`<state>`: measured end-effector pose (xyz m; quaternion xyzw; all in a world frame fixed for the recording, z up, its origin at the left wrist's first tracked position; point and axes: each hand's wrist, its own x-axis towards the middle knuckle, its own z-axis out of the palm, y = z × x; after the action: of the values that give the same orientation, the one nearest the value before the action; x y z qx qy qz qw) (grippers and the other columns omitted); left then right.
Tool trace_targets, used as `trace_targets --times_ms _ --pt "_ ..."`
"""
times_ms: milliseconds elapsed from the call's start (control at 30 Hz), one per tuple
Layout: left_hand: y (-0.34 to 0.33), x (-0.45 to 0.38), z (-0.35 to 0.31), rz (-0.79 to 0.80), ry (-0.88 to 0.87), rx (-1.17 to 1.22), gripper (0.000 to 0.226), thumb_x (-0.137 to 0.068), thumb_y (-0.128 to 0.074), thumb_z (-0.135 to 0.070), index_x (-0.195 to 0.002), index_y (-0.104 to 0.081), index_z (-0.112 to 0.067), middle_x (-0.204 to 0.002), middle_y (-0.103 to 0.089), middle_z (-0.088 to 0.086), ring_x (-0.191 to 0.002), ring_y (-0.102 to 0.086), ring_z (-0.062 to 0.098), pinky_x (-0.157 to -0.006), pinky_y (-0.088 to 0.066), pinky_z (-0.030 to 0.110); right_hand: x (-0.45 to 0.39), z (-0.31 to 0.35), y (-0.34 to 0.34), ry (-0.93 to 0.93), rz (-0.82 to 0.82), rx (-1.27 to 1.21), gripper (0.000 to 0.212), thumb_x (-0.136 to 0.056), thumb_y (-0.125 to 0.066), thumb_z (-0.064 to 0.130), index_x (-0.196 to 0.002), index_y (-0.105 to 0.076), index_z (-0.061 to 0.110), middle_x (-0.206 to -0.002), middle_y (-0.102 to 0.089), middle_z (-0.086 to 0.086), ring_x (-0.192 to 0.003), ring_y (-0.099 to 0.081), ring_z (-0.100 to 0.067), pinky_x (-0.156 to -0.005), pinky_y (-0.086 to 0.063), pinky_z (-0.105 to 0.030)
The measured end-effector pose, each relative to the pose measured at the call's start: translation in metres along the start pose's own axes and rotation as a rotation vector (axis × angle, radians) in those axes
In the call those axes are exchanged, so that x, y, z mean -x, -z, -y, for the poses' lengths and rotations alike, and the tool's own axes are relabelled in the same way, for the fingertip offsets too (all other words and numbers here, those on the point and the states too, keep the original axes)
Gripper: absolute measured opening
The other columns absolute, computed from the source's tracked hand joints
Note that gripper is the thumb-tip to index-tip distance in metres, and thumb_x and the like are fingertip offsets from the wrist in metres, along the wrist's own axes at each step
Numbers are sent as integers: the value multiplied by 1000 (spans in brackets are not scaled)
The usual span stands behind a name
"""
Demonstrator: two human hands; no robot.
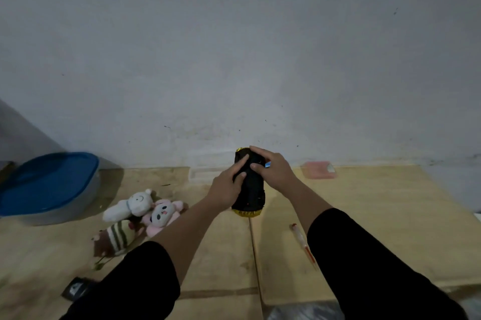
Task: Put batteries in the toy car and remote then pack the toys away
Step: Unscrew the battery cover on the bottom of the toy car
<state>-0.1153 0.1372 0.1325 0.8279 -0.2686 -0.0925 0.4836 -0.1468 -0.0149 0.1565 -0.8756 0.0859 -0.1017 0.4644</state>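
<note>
Both of my hands meet on the toy car (249, 189), which is turned belly-up so its dark, smooth plastic underside faces the camera, a gold-coloured body showing at its near and far ends. My left hand (227, 187) wraps the car's left flank, fingers curled over the underside and the index finger laid straight across it. My right hand (270, 166) comes in from the other side with fingers bent onto the top of the underside; a small blue-and-white object (268, 164) peeks out beside its fingers, too small to identify. Black sleeves cover both forearms partway. The car is held just above the pale, scuffed wooden worktop (377, 215), close to the seam where two boards meet.

To the right of my right arm a slim screwdriver (303, 244) with a clear and red handle lies flat on the wood. Farther back, against the wall, sits a flat translucent pink case (318, 170), and beside it a clear rectangular box (201, 172). Left of my left arm three soft plush toys lie in a heap: a white one (130, 205), a pink one (162, 214) and a brown one with striped knit body (117, 237). Beyond them stands a rounded plastic tub with a glossy blue lid (46, 184). A small black object (75, 289) rests by my left sleeve. The wall (234, 46) behind is plain grey plaster, lightly speckled.
</note>
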Motion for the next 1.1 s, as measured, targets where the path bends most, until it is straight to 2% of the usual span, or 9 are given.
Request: trace_targets --times_ms 100,233,433,600,733,833,900,1000,1100 --pt "-6 2 4 -64 1 -1 36 -100 -45 -29 -136 -47 -29 -134 -56 -2 -116 -55 17 -84 -41 15 6 -3 -4 -72 -60 -64 46 -90 -59 13 -134 -52 21 -133 -54 -5 -120 -51 -21 -90 -46 -22" --pt "-17 2 4 -19 20 11 34 -97 -49 -32 -131 -44 -30 -127 -59 1 -107 -59 19 -79 -47 19 13 -11 -2 -145 -93 -88 45 -92 -56 11 -136 -50 22 -135 -53 -3 -123 -50 -21 -95 -46 -26" --pt "-39 1 11 334 152 18 94 -68 -83 -39 -142 -25 -31 -132 -50 -2 -120 -50 19 -97 -47 31 21 -41 6 -237 -90 -5 44 -92 -55 11 -134 -52 23 -135 -54 -2 -119 -51 -20 -84 -39 -19" --pt "-74 1 14 446 177 82 111 -63 -88 -22 -146 -14 -25 -138 -40 -3 -126 -42 15 -99 -41 27 26 -75 17 -307 -85 -18 43 -93 -55 9 -134 -52 20 -136 -53 -5 -120 -50 -22 -88 -39 -20" --pt "-98 0 19 430 226 222 111 -62 -88 -12 -146 -16 -25 -132 -40 -8 -123 -43 12 -94 -41 21 25 -99 27 -323 -55 -48 43 -92 -56 9 -133 -53 19 -135 -54 -6 -121 -50 -22 -95 -41 -24" --pt "-116 0 29 381 265 255 108 -58 -91 -28 -142 -23 -35 -134 -47 -4 -121 -52 18 -98 -49 35 24 -119 32 -315 -15 -47 43 -91 -56 8 -133 -54 20 -135 -55 -5 -121 -50 -21 -102 -40 -28" --pt "-126 0 32 362 295 273 101 -64 -88 -24 -142 -24 -33 -136 -47 -1 -120 -53 19 -95 -51 37 22 -131 35 -310 10 -46 43 -91 -56 8 -132 -54 19 -134 -56 -4 -122 -50 -21 -105 -39 -30" --pt "-141 1 33 363 339 287 94 -72 -82 -23 -144 -22 -35 -137 -46 0 -120 -53 18 -88 -54 30 21 -148 39 -313 68 -77 42 -92 -57 9 -132 -54 19 -136 -54 -2 -125 -48 -20 -102 -37 -25" --pt "-152 1 37 351 385 278 85 -76 -79 -29 -138 -23 -41 -136 -47 3 -118 -56 22 -86 -56 34 19 -162 41 -319 116 -98 42 -92 -56 10 -132 -54 21 -136 -54 -3 -124 -47 -20 -99 -38 -25"
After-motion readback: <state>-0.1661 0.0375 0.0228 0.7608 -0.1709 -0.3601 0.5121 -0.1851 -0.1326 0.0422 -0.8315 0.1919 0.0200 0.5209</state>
